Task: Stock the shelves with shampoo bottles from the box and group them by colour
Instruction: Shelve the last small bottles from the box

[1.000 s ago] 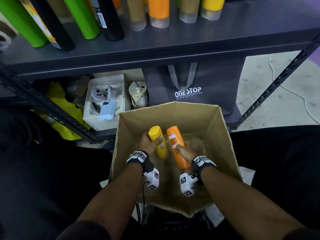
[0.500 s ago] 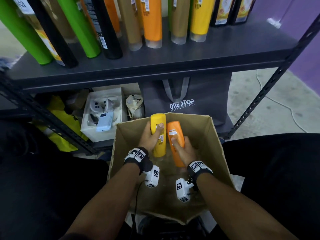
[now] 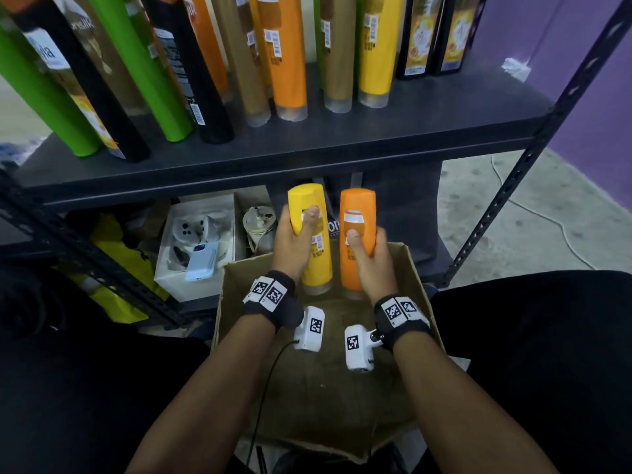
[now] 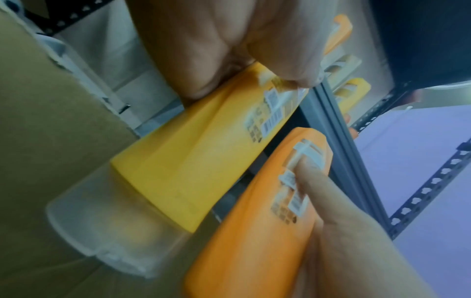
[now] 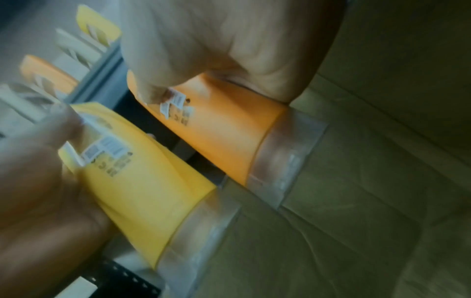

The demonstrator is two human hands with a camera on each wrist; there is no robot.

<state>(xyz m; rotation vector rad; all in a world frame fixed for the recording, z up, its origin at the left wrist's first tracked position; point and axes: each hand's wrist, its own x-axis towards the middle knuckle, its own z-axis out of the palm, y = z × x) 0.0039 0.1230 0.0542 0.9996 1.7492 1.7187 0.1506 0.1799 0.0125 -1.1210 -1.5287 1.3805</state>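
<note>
Gripping a yellow bottle (image 3: pixel 309 244) in my left hand (image 3: pixel 293 241) and an orange bottle (image 3: pixel 355 234) in my right hand (image 3: pixel 371 260), both above the near cardboard box (image 3: pixel 415 268).

One bottle (image 3: pixel 309 241) is yellow, the other bottle (image 3: pixel 357 234) orange, both with clear caps. The box (image 3: pixel 239 278) is brown and the shelf (image 3: pixel 307 145) dark grey.

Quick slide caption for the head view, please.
Left hand grips a yellow plastic shampoo bottle, right hand an orange one, both above the brown cardboard box.
</note>
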